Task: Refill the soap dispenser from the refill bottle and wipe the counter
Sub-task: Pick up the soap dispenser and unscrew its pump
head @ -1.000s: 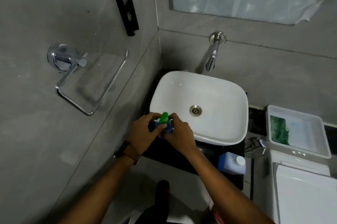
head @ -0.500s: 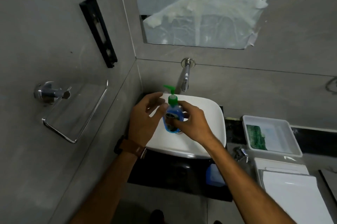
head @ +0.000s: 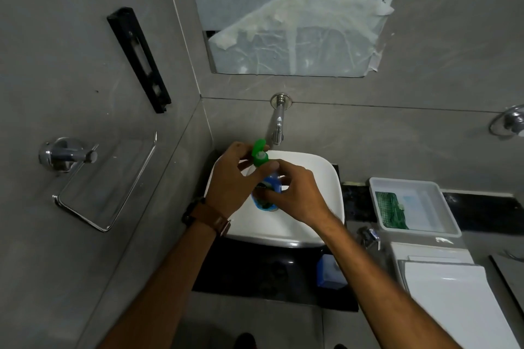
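Green pump head (head: 259, 156) at the top of a blue soap dispenser (head: 268, 192), held in the air over the white basin (head: 320, 192), below the wall tap (head: 277, 127). Right hand (head: 297, 195) wrapped around the blue body, fingers closed on it from the right. Left hand (head: 231, 181) up at the neck, thumb and fingertips pinching just below the green collar, with the nozzle poking up past them toward the tap. Long axis of the dispenser leaning away, pump end far and high, base near and low, so the pump lies nearer the left hand and the body nearer the right. Looks like the unscrewing step: twisting at the collar with the left against the right's hold, then lifting the pump straight out along that axis. Cannot tell whether the thread is already loose.

Refill bottle (head: 330, 272), pale blue, standing on the dark counter (head: 255, 277) at the front right of the basin, well apart from both hands and partly hidden behind the right forearm; nearer the right hand. White tray (head: 448, 204) with a green cloth (head: 391, 211) further right, likely for the wipe. Pouring and wiping not yet begun.
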